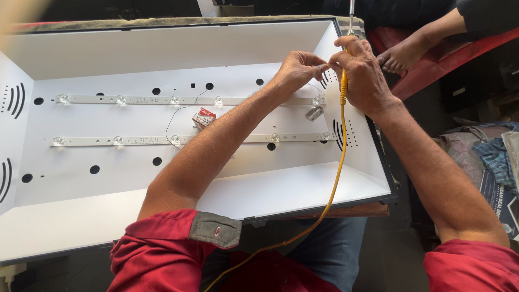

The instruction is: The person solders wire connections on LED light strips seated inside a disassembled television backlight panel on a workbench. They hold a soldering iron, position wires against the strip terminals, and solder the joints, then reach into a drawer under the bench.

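Note:
A large white backlight tray lies open before me, with two LED strips running across its floor. My right hand grips a yellow-handled tool whose metal shaft points up at the tray's right wall; a yellow cord hangs from it toward my lap. My left hand reaches over the tray and pinches something very small next to the tool, its fingertips touching my right hand. What it pinches is too small to tell. A thin dark wire curls across the tray between the strips.
A small red and white box and a small clear lens piece lie on the tray floor. Another person's bare foot rests on a red surface at the upper right. Crumpled cloth lies to the right.

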### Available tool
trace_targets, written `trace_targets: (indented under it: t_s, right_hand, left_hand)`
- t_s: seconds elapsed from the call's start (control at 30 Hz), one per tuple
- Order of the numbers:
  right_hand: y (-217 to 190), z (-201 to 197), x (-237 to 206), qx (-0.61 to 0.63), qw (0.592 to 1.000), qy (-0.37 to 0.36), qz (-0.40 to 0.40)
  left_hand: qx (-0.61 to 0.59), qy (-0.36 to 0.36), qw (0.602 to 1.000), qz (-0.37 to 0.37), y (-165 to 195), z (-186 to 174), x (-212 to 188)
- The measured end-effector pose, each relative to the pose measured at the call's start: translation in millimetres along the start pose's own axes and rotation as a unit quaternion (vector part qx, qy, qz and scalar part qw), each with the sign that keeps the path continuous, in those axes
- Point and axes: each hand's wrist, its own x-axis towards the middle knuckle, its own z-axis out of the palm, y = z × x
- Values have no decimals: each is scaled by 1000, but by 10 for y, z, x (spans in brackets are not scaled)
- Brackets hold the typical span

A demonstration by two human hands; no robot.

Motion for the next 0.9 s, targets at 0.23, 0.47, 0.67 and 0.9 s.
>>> trace_targets:
  t_s: [0.23, 0.47, 0.67, 0.9]
  right_hand:
    - [11, 86, 36, -3, 1000, 9, -11]
    - [56, 110, 46, -8, 1000, 9, -23]
    - [31, 92, 92, -30, 998, 16, -49]
    - [-25, 84, 141, -35, 997, 8, -62]
  left_hand:
    - [-2, -42, 999, 1, -117, -207, 72]
    - [39, 5, 999, 19, -79, -234, 72]
    - [42, 36, 997, 61, -13, -235, 44]
    - [53, 33, 996, 68, 35, -223, 64]
